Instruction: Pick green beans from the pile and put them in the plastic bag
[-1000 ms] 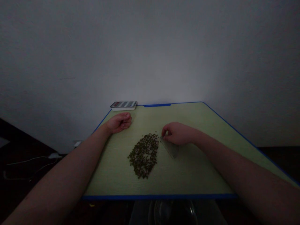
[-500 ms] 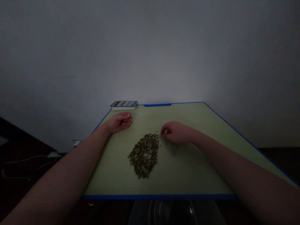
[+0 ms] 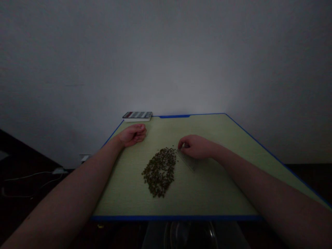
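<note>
My left hand (image 3: 133, 135) rests on the table on its side, fingers curled into a loose fist; whether anything is inside is hidden. Just beyond the right edge of a heap of small brown-green seeds or grains (image 3: 155, 169), my right hand (image 3: 195, 146) is bent down with thumb and fingertips pinched together. Anything between those fingertips is too small to make out. Under and beside this hand lies a flat, clear plastic piece (image 3: 190, 164), like a shallow tray or sheet, partly covered by the palm. Its upper left corner is at the fingertips.
The pale green table (image 3: 212, 193) has a blue rim. At the back left corner a phone (image 3: 138, 114) lies on a white box (image 3: 137, 120). Behind stands a plain wall (image 3: 171, 62). White cables (image 3: 59, 171) lie to the left, off the table.
Hardly anything differs. The clear plastic piece has shifted very slightly right along with my right hand; my left hand and the heap stay put.
</note>
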### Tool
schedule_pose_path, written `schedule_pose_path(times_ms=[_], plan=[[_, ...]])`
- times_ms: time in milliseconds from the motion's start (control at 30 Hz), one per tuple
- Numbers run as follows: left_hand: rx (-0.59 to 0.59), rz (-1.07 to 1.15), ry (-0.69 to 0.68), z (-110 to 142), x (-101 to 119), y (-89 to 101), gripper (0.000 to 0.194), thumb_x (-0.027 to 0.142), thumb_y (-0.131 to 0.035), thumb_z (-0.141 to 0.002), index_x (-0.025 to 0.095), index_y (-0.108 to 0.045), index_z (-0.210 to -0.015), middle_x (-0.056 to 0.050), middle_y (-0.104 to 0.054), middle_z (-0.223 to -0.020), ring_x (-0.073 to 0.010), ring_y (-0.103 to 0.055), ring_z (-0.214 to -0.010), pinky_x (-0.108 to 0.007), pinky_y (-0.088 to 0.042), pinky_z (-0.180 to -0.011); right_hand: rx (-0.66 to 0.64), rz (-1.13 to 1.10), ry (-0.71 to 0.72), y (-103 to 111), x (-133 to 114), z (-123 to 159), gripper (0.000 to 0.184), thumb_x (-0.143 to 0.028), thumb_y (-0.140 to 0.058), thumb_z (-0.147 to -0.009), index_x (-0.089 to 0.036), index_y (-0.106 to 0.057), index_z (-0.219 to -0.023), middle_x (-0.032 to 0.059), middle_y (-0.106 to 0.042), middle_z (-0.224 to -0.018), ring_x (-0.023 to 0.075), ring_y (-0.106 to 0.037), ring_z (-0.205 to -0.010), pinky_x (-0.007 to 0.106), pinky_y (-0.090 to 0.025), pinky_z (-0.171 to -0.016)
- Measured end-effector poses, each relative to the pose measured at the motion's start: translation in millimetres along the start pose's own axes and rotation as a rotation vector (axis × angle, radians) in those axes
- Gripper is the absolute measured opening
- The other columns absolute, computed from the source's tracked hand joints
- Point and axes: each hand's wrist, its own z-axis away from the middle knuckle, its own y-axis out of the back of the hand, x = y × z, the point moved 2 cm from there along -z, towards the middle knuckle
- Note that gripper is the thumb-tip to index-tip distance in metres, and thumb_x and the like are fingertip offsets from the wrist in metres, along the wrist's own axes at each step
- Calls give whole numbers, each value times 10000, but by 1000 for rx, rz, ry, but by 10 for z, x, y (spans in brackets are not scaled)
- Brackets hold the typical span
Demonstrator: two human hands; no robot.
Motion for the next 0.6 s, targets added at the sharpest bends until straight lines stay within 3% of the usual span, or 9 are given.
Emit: schedule_pose_path(times_ms=[167,433,600], plan=[[7,-1,-2,15,4,-11,283,216,-644,-731,148,-397,-610,55,-323,-517,-36,-299,-386,-140,-203,-347,-23,4,0,33,48,19,272,-195,-544,-716,-184,-711,-931,36,-678,-728,127,-563,-590,230,-380,-561],[7,7,-2,20,12,0,285,213,-646,-729,148,-399,-602,53,-328,-516,-37,-304,-383,-148,-200,-347,267,74,-104,-25,54,-163,334,-217,-521,-804,-156,-637,-1111,90,-697,-892,186,-609,-794,273,-422,-728],[16,1,-3,18,17,-23,297,221,-649,-730,149,-391,-601,53,-320,-517,-37,-303,-384,-145,-189,-346,305,76,-90,-61,27,-270,287,-205,-529,-807,-136,-655,-1056,113,-693,-967,211,-609,-881,293,-425,-787]])
